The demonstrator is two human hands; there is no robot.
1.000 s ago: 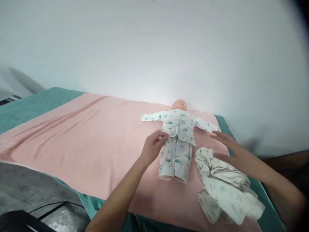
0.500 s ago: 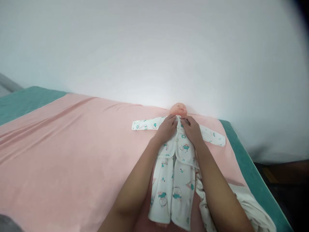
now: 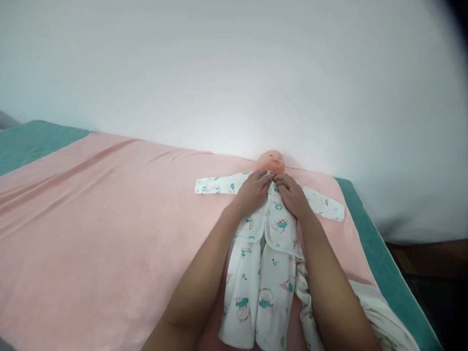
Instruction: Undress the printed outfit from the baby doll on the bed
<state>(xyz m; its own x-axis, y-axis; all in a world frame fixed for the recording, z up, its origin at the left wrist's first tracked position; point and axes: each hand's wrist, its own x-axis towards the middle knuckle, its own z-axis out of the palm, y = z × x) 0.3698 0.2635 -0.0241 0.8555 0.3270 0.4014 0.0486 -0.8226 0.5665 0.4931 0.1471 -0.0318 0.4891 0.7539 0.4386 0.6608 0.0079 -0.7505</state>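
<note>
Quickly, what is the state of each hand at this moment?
Left hand: touching the printed jacket near its top; grip cannot be told.
Right hand: touching the jacket there too; grip cannot be told.

A second ago our left grip (image 3: 253,192) hovered by the hem of the jacket (image 3: 282,228) and our right grip (image 3: 293,197) over the crumpled clothes (image 3: 384,314); now both have come to the collar, fingertips close together just below the doll's head (image 3: 271,161). In the last half second our left fingers have edged nearer the right ones. Our right forearm (image 3: 329,273) now hides much more of the crumpled clothes.
</note>
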